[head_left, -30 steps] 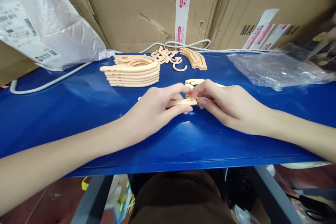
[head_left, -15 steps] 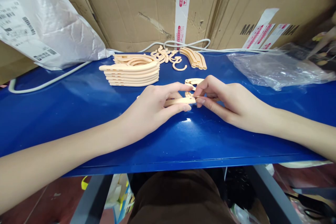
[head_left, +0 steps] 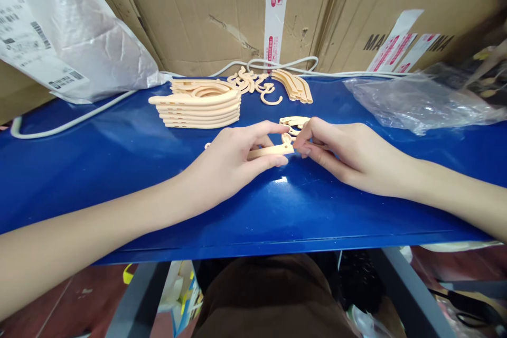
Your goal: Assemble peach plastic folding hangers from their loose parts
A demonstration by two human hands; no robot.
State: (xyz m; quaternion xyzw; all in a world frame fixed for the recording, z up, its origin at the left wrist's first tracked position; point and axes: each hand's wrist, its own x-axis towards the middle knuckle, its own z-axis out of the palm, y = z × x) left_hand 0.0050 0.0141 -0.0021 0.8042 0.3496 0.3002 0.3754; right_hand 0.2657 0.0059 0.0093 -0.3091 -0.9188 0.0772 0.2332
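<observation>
My left hand [head_left: 241, 156] is closed around a cream plastic hanger arm [head_left: 273, 151], thumb in front and index finger stretched above. The arm's end, with a small hole, sticks out toward the right. A round-ended piece [head_left: 287, 139], perhaps the base of a hook, stands at that end. My right hand [head_left: 336, 150] is pinched just right of the end, thumb against fingers; what lies in the pinch is mostly hidden. Behind the fingertips, a curved hanger piece [head_left: 293, 120] lies on the blue table [head_left: 253, 211].
A stack of cream hangers [head_left: 198, 111] stands back left. Loose hooks [head_left: 271, 96] and curved arms [head_left: 295, 87] lie behind. A clear plastic bag [head_left: 420, 100] is at right, a white mailer bag [head_left: 79, 37] at left. Cardboard boxes [head_left: 206, 10] and a white cable [head_left: 75, 116] border the back.
My right fingertips have drawn slightly away from the end of the hanger arm. The round-ended piece now shows more plainly above it. My left hand keeps its hold.
</observation>
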